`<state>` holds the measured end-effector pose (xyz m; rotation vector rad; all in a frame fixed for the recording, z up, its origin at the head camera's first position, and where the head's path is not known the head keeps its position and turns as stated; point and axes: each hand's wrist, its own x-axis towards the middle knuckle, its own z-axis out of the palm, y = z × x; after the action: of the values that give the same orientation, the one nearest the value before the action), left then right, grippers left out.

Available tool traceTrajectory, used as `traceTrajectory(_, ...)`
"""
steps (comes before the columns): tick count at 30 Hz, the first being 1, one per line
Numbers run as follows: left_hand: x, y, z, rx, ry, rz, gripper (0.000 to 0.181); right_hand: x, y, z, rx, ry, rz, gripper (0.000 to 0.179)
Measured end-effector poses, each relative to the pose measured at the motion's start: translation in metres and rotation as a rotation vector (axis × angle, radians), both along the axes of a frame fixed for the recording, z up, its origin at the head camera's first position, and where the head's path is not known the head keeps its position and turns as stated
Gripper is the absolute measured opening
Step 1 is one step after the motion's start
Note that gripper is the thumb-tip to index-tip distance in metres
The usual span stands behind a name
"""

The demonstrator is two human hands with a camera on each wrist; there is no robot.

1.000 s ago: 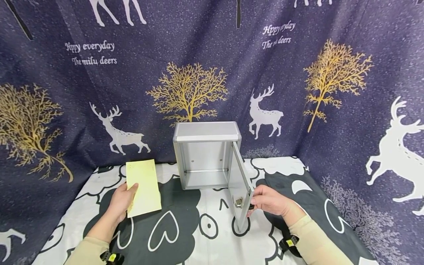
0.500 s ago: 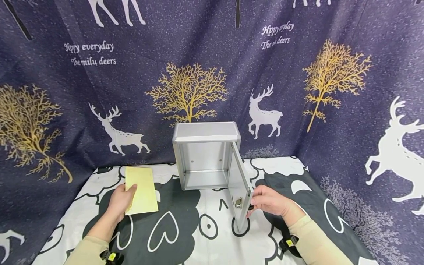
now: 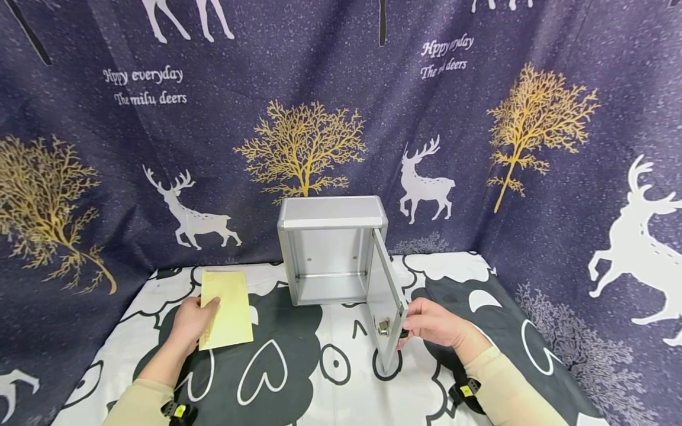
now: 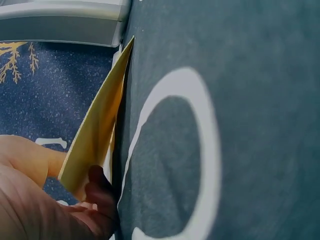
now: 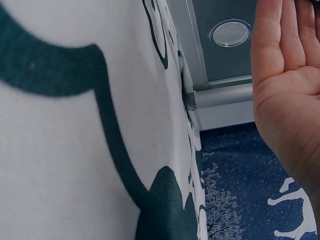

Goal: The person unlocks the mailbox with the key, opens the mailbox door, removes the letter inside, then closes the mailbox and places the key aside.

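Note:
My left hand (image 3: 193,321) pinches a flat yellow paper envelope (image 3: 232,307) by its left edge, thumb on the front face. In the left wrist view the envelope (image 4: 100,120) appears nearly edge-on, thumb and fingers on opposite sides. A silver metal box (image 3: 333,211) stands at the back middle, its front uncovered and its inside bare. Its hinged door (image 3: 380,278) swings out toward me on the right, with a lock (image 3: 383,326) on the inner face. My right hand (image 3: 434,322) holds the door's free edge beside a small black piece (image 3: 404,333), partly hidden by the fingers.
A black-and-white patterned cloth (image 3: 341,390) covers the table. Behind and at both sides hangs a dark blue curtain (image 3: 330,71) printed with deer and golden trees. The box stands close to the back curtain.
The envelope's top edge has dropped and its face has tilted, mostly in the first half second. My left hand has shifted slightly down. The right hand and door have stayed in place.

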<state>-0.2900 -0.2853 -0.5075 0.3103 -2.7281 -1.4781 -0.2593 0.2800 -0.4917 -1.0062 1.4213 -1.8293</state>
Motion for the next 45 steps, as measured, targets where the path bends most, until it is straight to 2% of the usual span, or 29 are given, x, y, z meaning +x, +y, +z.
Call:
traceTrajectory(5,0.002,0.0,0.005,-0.019,-0.01,-0.018,0.057,0.0,0.0,-0.001,-0.002,-0.001,-0.001,0.045)
traceTrajectory(15,0.004,-0.003,0.009,-0.124,-0.085,0.013,0.082,0.0,0.0,0.0,-0.001,0.001,-0.002,0.041)
traceTrajectory(21,0.003,-0.001,0.008,-0.149,-0.068,0.019,0.086,0.0,0.0,0.0,0.003,0.0,-0.001,0.041)
traceTrajectory(28,-0.001,0.011,0.018,-0.066,-0.052,0.024,0.088,0.0,0.001,-0.001,0.0,0.006,0.009,0.042)
traceTrajectory(33,-0.004,0.02,0.02,0.034,-0.054,-0.007,0.099,0.002,0.001,0.001,0.001,0.003,0.02,0.043)
traceTrajectory(45,-0.007,0.049,0.026,0.188,0.078,-0.096,0.095,0.001,0.002,0.002,0.001,0.008,0.015,0.046)
